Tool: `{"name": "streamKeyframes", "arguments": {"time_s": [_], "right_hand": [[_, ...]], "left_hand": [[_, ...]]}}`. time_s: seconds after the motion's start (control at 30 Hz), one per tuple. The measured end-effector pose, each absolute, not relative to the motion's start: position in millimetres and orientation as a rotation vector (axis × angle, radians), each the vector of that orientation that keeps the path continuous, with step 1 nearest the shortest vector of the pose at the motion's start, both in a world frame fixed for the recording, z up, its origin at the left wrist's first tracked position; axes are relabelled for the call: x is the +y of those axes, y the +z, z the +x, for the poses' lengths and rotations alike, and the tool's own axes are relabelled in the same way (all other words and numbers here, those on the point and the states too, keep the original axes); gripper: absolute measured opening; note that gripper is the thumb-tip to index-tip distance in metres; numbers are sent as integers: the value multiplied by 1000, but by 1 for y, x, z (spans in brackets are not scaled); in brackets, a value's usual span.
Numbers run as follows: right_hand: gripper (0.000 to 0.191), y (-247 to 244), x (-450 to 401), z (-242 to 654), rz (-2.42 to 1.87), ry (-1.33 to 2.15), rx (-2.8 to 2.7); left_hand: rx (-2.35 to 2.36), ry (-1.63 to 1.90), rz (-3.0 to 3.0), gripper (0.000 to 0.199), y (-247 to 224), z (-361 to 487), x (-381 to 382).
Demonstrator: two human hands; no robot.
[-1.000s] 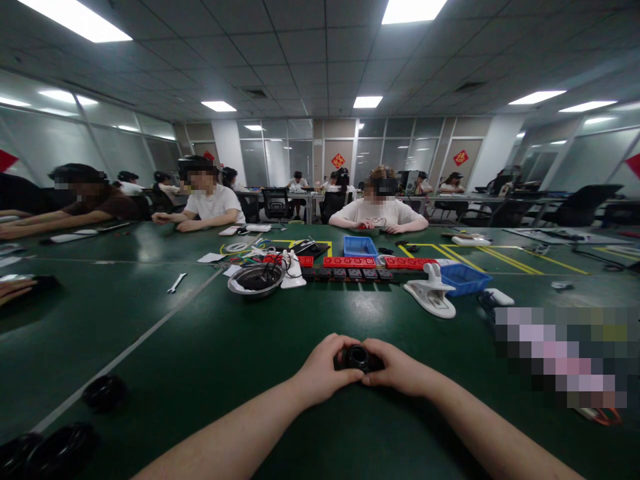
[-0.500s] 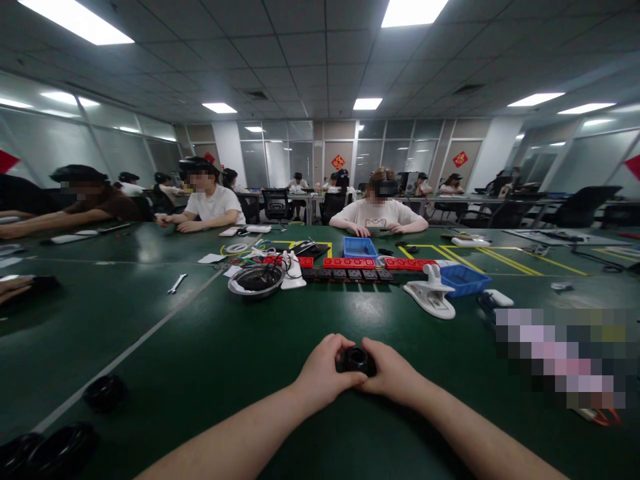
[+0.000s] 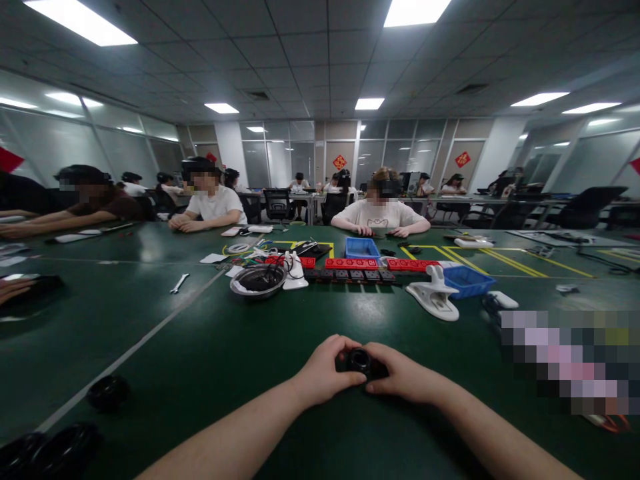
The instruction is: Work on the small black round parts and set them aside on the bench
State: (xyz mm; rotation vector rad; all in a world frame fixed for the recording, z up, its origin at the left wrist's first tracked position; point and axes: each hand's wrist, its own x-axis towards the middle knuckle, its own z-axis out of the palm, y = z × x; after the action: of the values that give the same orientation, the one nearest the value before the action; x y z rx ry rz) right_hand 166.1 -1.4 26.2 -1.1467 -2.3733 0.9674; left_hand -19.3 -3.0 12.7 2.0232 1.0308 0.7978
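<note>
Head view: metal bowl (image 3: 256, 295), ctr-left of frame, w/ black item (image 3: 264, 275) inside; blue plastic tray (image 3: 361, 255) near ctr, second blue tray (image 3: 473, 291) ctr-right, contents of both too small to tell. L hand (image 3: 327, 375) & R hand (image 3: 403, 375) both grasping black ring-shaped part (image 3: 359, 360), lower ctr. Green table (image 3: 280, 333) w/ yellow tape (image 3: 517, 263) at right; room has ceiling light panels (image 3: 417, 12) up top, glass partitions (image 3: 125, 150) upper left
</note>
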Motion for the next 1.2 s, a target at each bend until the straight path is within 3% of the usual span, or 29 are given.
{"name": "streamKeyframes", "arguments": {"time_s": [0.13,0.97,1.2], "right_hand": [[33,23,1,167,-1132,1011,-2341],[31,14,4,166,-1254,957,-2291],[27,7,-7,143,-1645,385,-2233]], "left_hand": [[1038,792,2019,39,12,-19,-4],[1070,805,1990,37,13,-15,-6],[1297,964,1926,34,6,-6,-9]]}}
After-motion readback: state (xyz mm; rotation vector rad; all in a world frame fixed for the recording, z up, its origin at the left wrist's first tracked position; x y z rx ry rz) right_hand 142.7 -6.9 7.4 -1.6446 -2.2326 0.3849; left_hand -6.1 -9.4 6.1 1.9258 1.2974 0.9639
